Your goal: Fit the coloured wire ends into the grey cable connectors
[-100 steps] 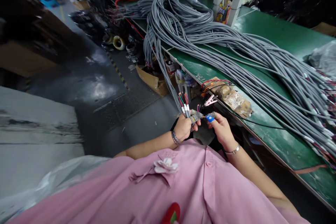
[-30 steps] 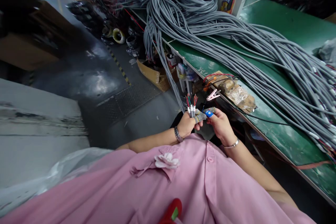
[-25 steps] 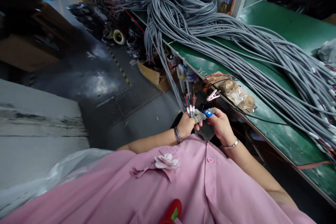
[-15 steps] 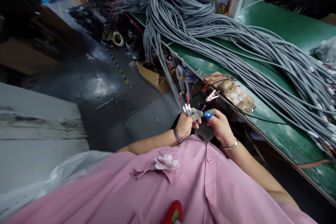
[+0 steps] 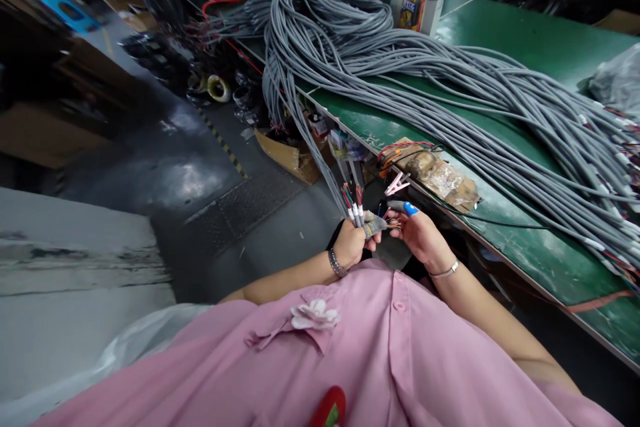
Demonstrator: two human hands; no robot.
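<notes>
My left hand (image 5: 351, 240) is closed round several grey cables (image 5: 327, 177), whose stripped ends point up past the thumb. White bands (image 5: 355, 215) wrap those ends, and thin red, green and dark wires (image 5: 346, 193) fan out above them. Grey covers sit on its thumb and finger. Fine loose wires (image 5: 392, 225) stick out from its fingertips toward my right hand (image 5: 417, 232). The right fingers are half curled beside these wires, with the thumb lifted apart. One right digit wears a grey cover with blue tape (image 5: 411, 209). Whether the right fingertips touch the wires is hard to see.
A green workbench (image 5: 493, 30) carries a long heap of grey cables (image 5: 420, 80). At its near edge lie a taped cardboard piece (image 5: 447, 183) and a pink clip (image 5: 397, 183). Below stands an open carton (image 5: 287, 155). A white panel (image 5: 75, 247) is at left.
My right thumb and finger have parted from a pinch at the wires, and the hand has turned and shifted slightly right. The left hand keeps its hold. The view has shifted slightly.
</notes>
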